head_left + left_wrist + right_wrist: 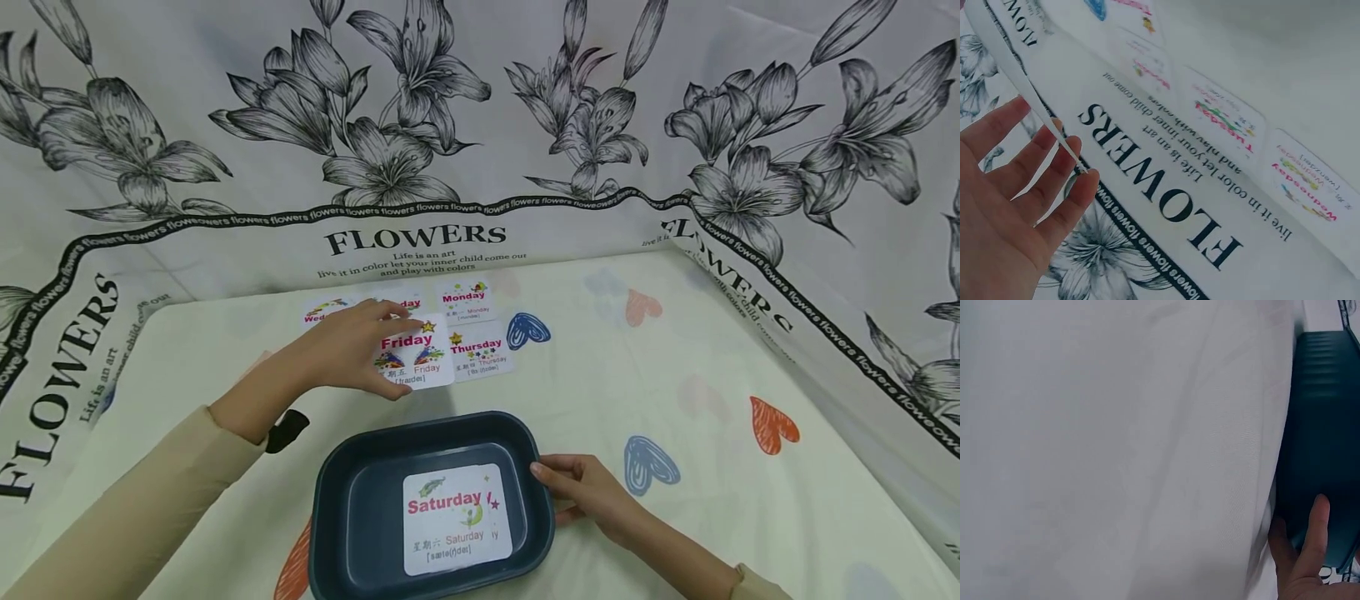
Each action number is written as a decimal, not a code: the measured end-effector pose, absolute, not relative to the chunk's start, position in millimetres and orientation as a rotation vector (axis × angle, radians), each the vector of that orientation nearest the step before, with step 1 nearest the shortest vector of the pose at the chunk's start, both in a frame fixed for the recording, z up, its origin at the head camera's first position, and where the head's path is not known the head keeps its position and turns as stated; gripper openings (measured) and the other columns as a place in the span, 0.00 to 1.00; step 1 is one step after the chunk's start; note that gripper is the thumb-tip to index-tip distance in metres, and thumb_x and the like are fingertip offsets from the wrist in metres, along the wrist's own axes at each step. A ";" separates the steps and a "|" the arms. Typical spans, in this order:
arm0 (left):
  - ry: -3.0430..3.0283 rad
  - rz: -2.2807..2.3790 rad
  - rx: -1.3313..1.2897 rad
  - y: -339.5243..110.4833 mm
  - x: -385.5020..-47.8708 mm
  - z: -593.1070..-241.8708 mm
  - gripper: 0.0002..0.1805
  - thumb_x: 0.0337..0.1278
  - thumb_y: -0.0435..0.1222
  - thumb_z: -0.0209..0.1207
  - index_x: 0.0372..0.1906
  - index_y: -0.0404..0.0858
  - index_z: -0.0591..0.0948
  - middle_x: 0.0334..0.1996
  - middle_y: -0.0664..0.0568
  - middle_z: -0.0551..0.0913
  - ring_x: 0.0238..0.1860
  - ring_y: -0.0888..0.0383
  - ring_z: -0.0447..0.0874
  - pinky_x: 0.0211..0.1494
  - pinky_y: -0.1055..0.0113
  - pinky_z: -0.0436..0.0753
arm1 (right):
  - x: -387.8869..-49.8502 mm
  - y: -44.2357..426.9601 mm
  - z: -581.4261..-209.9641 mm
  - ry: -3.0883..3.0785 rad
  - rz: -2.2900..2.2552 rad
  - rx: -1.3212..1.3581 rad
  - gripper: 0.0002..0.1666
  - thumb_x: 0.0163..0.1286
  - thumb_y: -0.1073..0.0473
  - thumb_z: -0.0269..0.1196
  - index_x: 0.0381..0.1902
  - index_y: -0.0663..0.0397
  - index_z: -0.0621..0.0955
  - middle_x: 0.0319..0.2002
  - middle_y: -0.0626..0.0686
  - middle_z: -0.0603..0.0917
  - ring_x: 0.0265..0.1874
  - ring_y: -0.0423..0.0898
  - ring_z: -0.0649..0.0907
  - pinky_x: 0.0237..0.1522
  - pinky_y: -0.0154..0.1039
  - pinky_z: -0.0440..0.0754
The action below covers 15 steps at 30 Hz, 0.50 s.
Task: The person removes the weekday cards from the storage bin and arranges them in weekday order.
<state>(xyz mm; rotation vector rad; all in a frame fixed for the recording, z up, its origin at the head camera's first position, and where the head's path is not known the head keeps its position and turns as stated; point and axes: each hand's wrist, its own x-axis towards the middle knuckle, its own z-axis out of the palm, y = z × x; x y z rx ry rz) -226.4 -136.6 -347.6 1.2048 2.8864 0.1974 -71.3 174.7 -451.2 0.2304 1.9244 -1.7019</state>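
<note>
My left hand [337, 346] holds the white Friday card [414, 367] by its edges, over the table beside the laid-out cards. In the left wrist view the held card [1054, 128] shows nearly edge-on against the fingers. Thursday [483, 354] lies just right of it; behind are the Monday card [467, 312], the Tuesday card [1225, 115] and the Wednesday card [1313, 184], partly covered by the hand in the head view. My right hand [600, 500] grips the right rim of a dark blue tray [352, 517], thumb on top. Inside lies a Saturday card [453, 542], with another card's edge peeking out.
A pale tablecloth [585, 392] with printed hearts covers the table. Behind it hangs a white flower-print cloth [525, 237], close beyond the back row of cards. A black object [287, 431] shows at the left wrist.
</note>
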 end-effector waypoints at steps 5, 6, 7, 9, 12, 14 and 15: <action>2.845 0.176 1.191 -139.1 -239.7 -362.1 0.46 0.26 0.63 0.67 0.59 0.46 0.75 0.57 0.46 0.73 0.55 0.47 0.71 0.49 0.49 0.76 | -71.8 174.9 -450.8 1.940 -1.702 0.221 0.40 0.62 0.43 0.61 0.59 0.71 0.69 0.52 0.63 0.79 0.47 0.55 0.82 0.32 0.42 0.83; 2.836 0.169 1.188 -139.6 -242.5 -366.1 0.45 0.27 0.62 0.67 0.59 0.46 0.76 0.56 0.46 0.73 0.55 0.46 0.71 0.49 0.48 0.76 | -71.8 174.8 -450.8 1.943 -1.701 0.222 0.40 0.62 0.43 0.61 0.59 0.71 0.69 0.52 0.63 0.79 0.47 0.55 0.82 0.31 0.42 0.83; 2.825 0.162 1.184 -139.8 -245.0 -370.1 0.45 0.28 0.62 0.67 0.59 0.46 0.76 0.56 0.45 0.73 0.56 0.46 0.71 0.51 0.47 0.75 | -71.2 174.7 -451.0 1.941 -1.701 0.227 0.40 0.62 0.43 0.61 0.59 0.71 0.69 0.52 0.63 0.79 0.47 0.54 0.82 0.31 0.42 0.83; 2.803 0.159 1.162 -140.2 -249.4 -378.1 0.44 0.29 0.61 0.67 0.59 0.46 0.76 0.56 0.45 0.74 0.56 0.46 0.71 0.52 0.46 0.74 | -70.6 174.5 -451.5 1.940 -1.700 0.234 0.40 0.62 0.43 0.61 0.59 0.71 0.69 0.52 0.62 0.79 0.47 0.54 0.82 0.32 0.42 0.83; 2.775 0.168 1.142 -141.6 -255.9 -390.4 0.43 0.30 0.60 0.68 0.58 0.45 0.76 0.56 0.44 0.74 0.56 0.45 0.71 0.55 0.45 0.72 | -70.6 174.3 -452.2 1.938 -1.703 0.237 0.41 0.61 0.42 0.61 0.59 0.71 0.69 0.52 0.62 0.79 0.47 0.54 0.82 0.32 0.42 0.83; 2.753 0.153 1.129 -142.9 -259.9 -399.1 0.43 0.31 0.60 0.67 0.59 0.44 0.75 0.56 0.43 0.73 0.56 0.44 0.71 0.55 0.46 0.72 | -70.7 174.4 -452.4 1.937 -1.706 0.232 0.41 0.61 0.42 0.61 0.59 0.71 0.69 0.52 0.63 0.79 0.47 0.55 0.82 0.32 0.42 0.83; 2.742 0.145 1.124 -143.8 -261.8 -403.5 0.43 0.32 0.60 0.67 0.59 0.44 0.75 0.56 0.43 0.73 0.56 0.45 0.71 0.55 0.47 0.72 | -70.8 174.5 -452.6 1.939 -1.706 0.231 0.41 0.61 0.42 0.61 0.59 0.71 0.69 0.52 0.63 0.79 0.47 0.55 0.82 0.32 0.42 0.83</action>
